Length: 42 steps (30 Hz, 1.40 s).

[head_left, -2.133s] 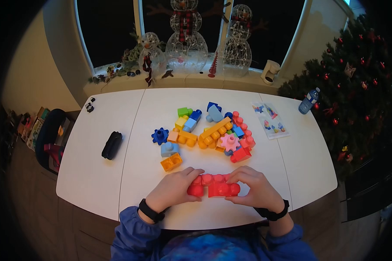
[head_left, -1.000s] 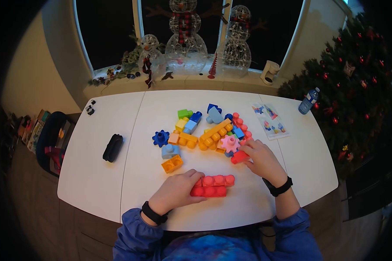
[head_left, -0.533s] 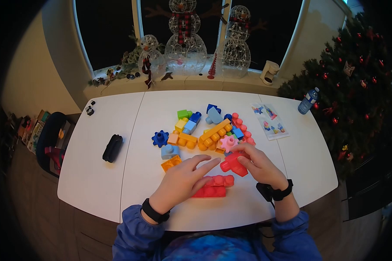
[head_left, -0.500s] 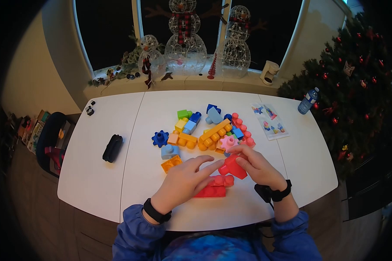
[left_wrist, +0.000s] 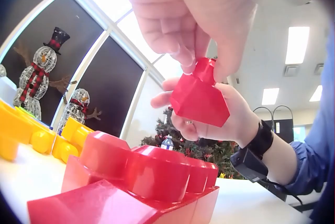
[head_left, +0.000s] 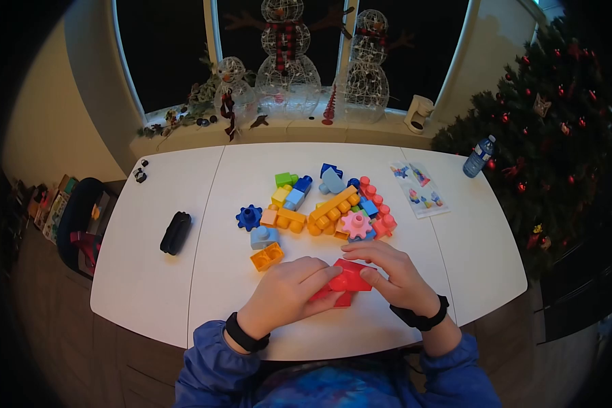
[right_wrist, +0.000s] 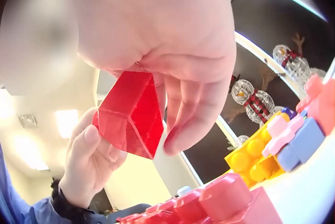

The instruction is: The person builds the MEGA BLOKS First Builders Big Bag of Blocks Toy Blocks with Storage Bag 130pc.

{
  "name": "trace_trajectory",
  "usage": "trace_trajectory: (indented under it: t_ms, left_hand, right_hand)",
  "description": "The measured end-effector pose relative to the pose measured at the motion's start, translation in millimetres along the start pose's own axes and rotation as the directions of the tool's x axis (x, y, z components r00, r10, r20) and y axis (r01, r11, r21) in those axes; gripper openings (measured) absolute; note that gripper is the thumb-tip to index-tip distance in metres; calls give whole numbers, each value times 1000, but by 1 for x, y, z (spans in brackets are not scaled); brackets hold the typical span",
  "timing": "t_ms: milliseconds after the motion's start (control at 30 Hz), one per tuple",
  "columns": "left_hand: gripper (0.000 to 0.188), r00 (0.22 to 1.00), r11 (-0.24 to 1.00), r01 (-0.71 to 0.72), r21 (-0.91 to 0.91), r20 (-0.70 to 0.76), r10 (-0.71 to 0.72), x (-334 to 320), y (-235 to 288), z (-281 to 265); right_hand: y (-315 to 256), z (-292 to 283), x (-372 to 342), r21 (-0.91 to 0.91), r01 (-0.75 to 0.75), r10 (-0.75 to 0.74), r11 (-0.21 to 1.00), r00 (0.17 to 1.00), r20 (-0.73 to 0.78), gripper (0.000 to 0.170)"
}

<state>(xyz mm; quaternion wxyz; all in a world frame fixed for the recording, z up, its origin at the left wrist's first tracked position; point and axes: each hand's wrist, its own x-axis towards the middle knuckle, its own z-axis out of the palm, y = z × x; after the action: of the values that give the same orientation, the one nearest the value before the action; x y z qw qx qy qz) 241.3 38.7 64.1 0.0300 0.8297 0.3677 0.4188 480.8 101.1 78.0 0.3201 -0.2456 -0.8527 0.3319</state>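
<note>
A red sloped building block [head_left: 353, 277] is held above the table between the hands. My left hand [head_left: 287, 288] pinches it by its round stud, as the left wrist view shows. My right hand [head_left: 402, 280] is beside the block with its thumb at the right edge; in the right wrist view its fingers [right_wrist: 191, 108] extend loosely past the block [right_wrist: 133, 114]. Below lie joined red blocks [head_left: 345, 300], mostly covered by my left hand in the head view. Their row of studs [left_wrist: 157, 171] shows plainly in the left wrist view.
Farther back on the white table [head_left: 149, 292] is a pile of colored blocks, including an orange bar [head_left: 333, 207] and pink gear [head_left: 355, 224]. An orange block [head_left: 267, 257] sits nearer. A black case [head_left: 176, 233], picture sheet [head_left: 419, 189] and water bottle [head_left: 479, 156] lie farther out.
My right hand let go of the joined red blocks, picked the sloped block from the pile's right side and brought it closer. My left hand left the joined blocks and now pinches the sloped block.
</note>
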Motion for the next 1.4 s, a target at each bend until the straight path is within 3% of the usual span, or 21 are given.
trace_trajectory:
  t_ms: [33,133,233,400,500,633,833,1033,1133,1233,1400]
  left_hand:
    - [36,999,999,37,6,11,-37,0,0,-1]
    - [38,991,992,124,9,49,-124,1,1,-2]
    - [48,979,985,168,-26,121,-164,-1,2,-1]
    - [82,920,945,322,-55,254,-299,-6,-3,-17]
    - [93,776,889,450,87,455,-437,-16,-11,-27]
    - [90,779,886,459,66,448,-438,-34,-21,-18]
    - [85,819,907,420,18,422,-388,-48,-32,-7]
    - [81,810,897,442,-5,432,-397,-49,-33,-5]
    - [79,808,894,447,-19,438,-395,-48,-33,-4]
    - [76,824,904,427,-36,427,-372,-50,-34,-1]
    - [72,833,905,421,-58,419,-361,-53,-36,2]
  right_hand:
    - [-1,0,-1,-121,146,-151,982,988,-39,27]
    - [-11,1,-2,-386,160,-181,908,983,-18,45]
    - [-8,4,-7,-487,151,-205,860,977,-59,44]
    - [-6,-16,-26,-279,-37,27,959,999,-39,43]
    - [-4,-28,-37,-208,-150,165,967,985,56,40]
    - [1,-25,-50,-257,-270,313,928,938,147,33]
    - [22,-2,-61,-391,-247,329,887,931,159,38]
    - [29,1,-62,-325,-266,325,908,935,144,44]
    - [22,-3,-52,-233,-323,363,917,919,153,59]
    - [32,-3,-48,-260,-237,295,936,932,212,70]
    - [34,-2,-40,-278,-245,320,929,909,266,71]
